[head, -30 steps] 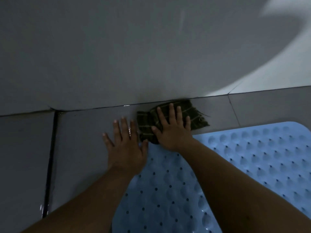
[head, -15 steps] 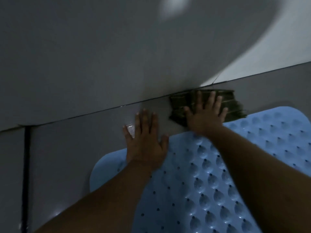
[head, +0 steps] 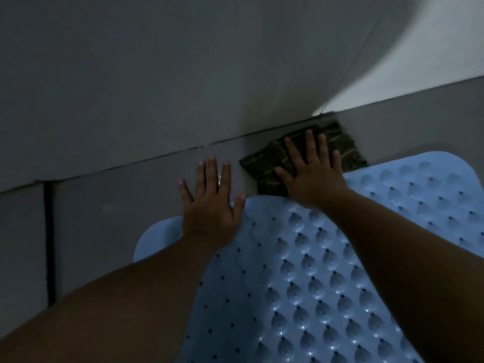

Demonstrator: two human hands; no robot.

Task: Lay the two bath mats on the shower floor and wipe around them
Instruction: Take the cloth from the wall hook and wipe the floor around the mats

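Observation:
A light blue bath mat point(head: 327, 271) with round bumps and small holes lies flat on the grey shower floor point(head: 110, 231). Only this one mat is in view. A dark green striped cloth point(head: 262, 163) lies on the floor strip between the mat's far edge and the wall. My right hand point(head: 311, 174) presses flat on the cloth, fingers spread. My left hand point(head: 209, 203) rests flat and open, its palm at the mat's far left edge, fingers on the bare tile.
A grey tiled wall point(head: 157, 74) rises just beyond the hands, meeting the floor along a dark grout line. A dark floor joint point(head: 49, 244) runs at the left. The wall's upper right part point(head: 432, 48) is lit bright.
My right hand has slid the cloth to the right along the wall base. My left hand has stayed flat at the mat's edge while the view shifted.

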